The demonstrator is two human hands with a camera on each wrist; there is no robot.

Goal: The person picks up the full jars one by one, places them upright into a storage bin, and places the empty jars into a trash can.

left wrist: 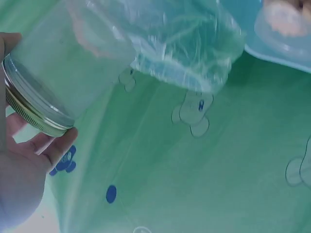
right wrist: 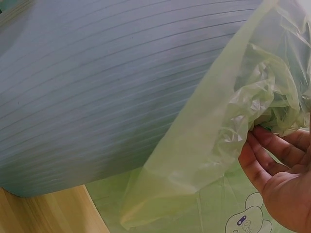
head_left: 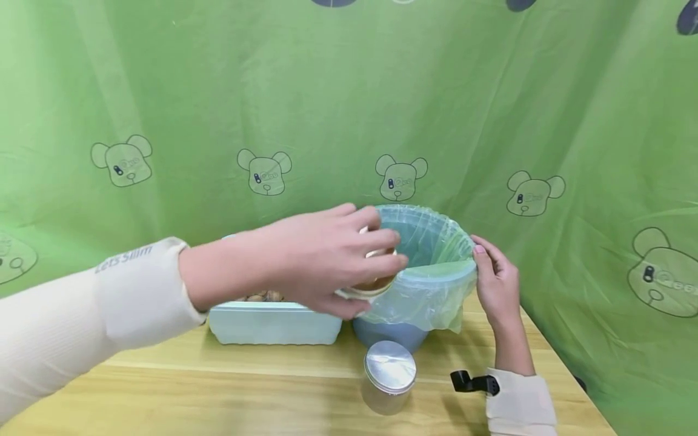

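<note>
My left hand (head_left: 327,254) reaches across from the left and grips a clear jar (left wrist: 73,63) by its gold-coloured lid end (left wrist: 36,107), at the near left rim of a trash bin. The jar is tilted, and in the head view my fingers hide most of it. A thin, pale green plastic bag (head_left: 417,303) lines the blue bin (head_left: 389,336) and folds over its rim. At the bin's right side, my right hand (head_left: 498,284) pinches the bag's edge at the rim, thumb upward. The right wrist view shows the bag bunched at these fingertips (right wrist: 262,136).
A second clear jar with a silver lid (head_left: 389,366) stands in front of the bin. To the bin's left is a light blue tub (head_left: 275,330) with several brownish round pieces (head_left: 264,297) inside. A black strap (head_left: 474,383) sticks out from the right sleeve. Green cloth (head_left: 327,91) hangs behind the wooden table (head_left: 262,387).
</note>
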